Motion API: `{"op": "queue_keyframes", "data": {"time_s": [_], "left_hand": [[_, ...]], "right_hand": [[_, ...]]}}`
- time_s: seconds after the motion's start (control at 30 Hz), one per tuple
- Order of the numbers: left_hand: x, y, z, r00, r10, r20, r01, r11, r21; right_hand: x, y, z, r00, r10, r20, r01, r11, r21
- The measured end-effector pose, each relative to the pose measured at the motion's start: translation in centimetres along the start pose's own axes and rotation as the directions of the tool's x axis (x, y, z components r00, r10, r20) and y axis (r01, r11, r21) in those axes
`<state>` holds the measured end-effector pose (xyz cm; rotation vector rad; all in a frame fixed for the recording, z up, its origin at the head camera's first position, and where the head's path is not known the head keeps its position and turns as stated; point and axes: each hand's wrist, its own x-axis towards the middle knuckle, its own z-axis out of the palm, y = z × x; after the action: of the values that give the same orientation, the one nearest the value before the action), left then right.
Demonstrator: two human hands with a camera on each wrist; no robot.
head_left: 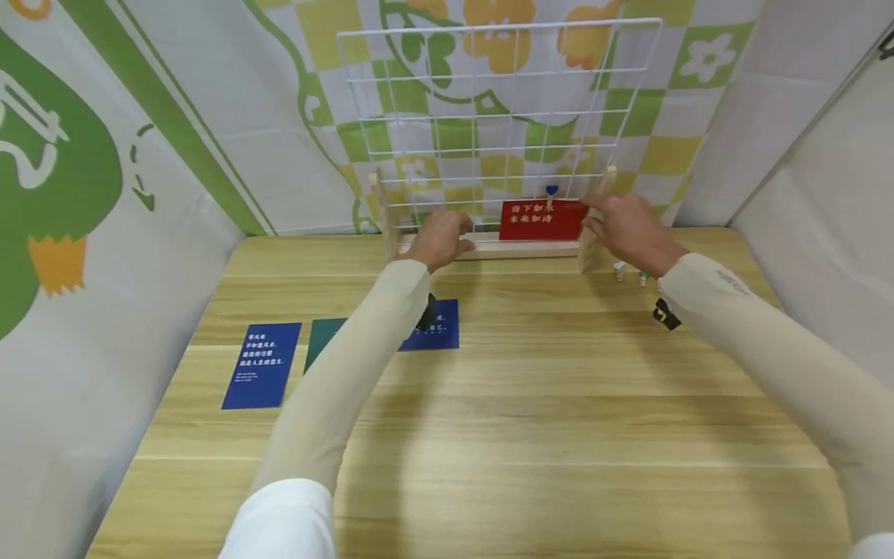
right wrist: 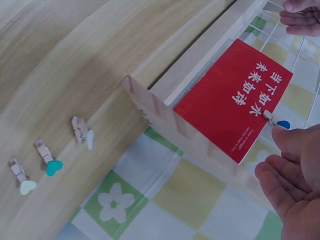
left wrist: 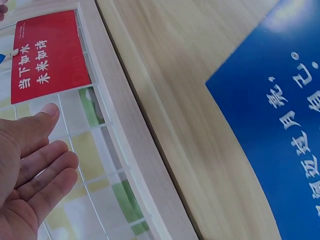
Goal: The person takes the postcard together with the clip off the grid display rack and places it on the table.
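Observation:
A red card [head_left: 543,221] with white writing is held on the lower part of a white wire grid [head_left: 500,26] by a small wooden clothespin [right wrist: 270,118] with a blue heart. My right hand [head_left: 631,231] is at the card's right end. In the right wrist view, its thumb lies close to the blue heart and its fingers are loosely bent; contact there is unclear. My left hand [head_left: 440,239] hovers in front of the grid, left of the card, with relaxed fingers and nothing in them. Wooden feet and a base bar [head_left: 524,250] support the grid.
Several small clothespins with heart tops, including a green one [right wrist: 49,159], lie right of the stand. Left on the table [head_left: 559,435] are a blue card [head_left: 258,365], a partly covered green card [head_left: 323,334] and another blue card [head_left: 445,326]. Patterned cloth hangs behind.

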<state>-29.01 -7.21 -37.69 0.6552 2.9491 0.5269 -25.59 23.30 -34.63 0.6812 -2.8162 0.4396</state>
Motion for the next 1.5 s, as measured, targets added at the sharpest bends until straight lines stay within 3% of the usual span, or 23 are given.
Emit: {"op": "queue_keyframes", "data": {"time_s": [0.23, 0.43, 0.73, 0.97, 1.27, 1.5], "left_hand": [[1.3, 0.9, 0.2, 0.998, 0.024, -0.049, -0.022, 0.999, 0.026], [2.3, 1.9, 0.9, 0.999, 0.029, -0.032, -0.029, 0.999, 0.029], [3.3, 3.4, 1.1, 0.999, -0.024, -0.032, 0.023, 0.999, -0.021], [4.1, 4.0, 1.0, 0.997, -0.077, -0.021, 0.077, 0.997, -0.017], [4.8, 4.2, 1.0, 0.994, -0.111, -0.006, 0.111, 0.994, -0.008], [5.2, 4.3, 1.1, 0.989, -0.149, -0.003, 0.149, 0.988, -0.04]], "right_hand": [[1.2, -0.8, 0.2, 1.0, -0.014, -0.022, 0.014, 0.999, 0.034], [2.2, -1.5, 0.3, 1.0, -0.013, -0.025, 0.015, 0.997, 0.074], [3.6, -2.1, 0.9, 0.999, -0.007, -0.036, 0.008, 0.999, 0.037], [4.3, -2.5, 1.6, 0.996, -0.048, -0.081, 0.05, 0.999, 0.014], [5.2, -3.1, 2.1, 0.998, -0.033, -0.056, 0.028, 0.994, -0.101], [5.6, -3.2, 2.2, 0.998, -0.042, -0.04, 0.037, 0.993, -0.109]]}}
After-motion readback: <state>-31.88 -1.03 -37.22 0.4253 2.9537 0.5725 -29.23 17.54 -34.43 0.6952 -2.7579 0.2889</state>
